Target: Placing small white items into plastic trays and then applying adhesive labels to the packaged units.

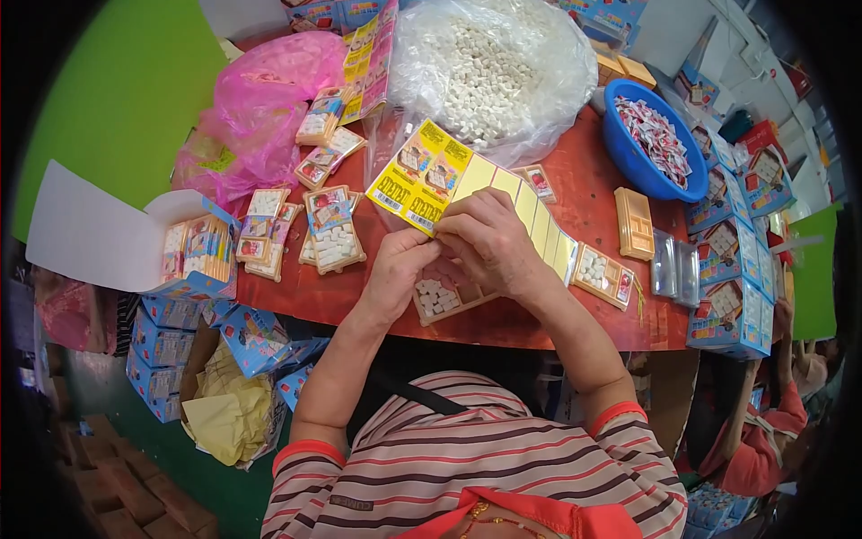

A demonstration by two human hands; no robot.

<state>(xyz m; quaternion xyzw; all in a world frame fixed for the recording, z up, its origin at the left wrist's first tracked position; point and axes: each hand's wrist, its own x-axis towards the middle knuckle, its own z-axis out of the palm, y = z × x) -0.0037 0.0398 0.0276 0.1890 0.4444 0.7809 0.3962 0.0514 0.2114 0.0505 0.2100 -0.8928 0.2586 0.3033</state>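
Note:
A sheet of yellow stickers (pixel 420 172) with pale bare backing strips (pixel 530 202) stretches across the table before me. My left hand (pixel 400 274) is closed, thumb and finger pinching the sheet's near edge. Against the same sheet my right hand (pixel 496 241) bends its fingers in a pinch; its fingertips are partly hidden. Just under both hands lies a tan compartment tray (pixel 437 299) holding white pieces, partly covered by my fingers. To the right rests another small filled tray (pixel 600 275) with a red packet at one end.
A clear bag of white pieces (pixel 480 67) and a blue basin of small packets (pixel 653 144) stand at the back. Filled packs (pixel 334 232) and an open carton (pixel 193 242) are on the left. Empty tan trays (pixel 634 223) and stacked boxes (pixel 729 310) are on the right.

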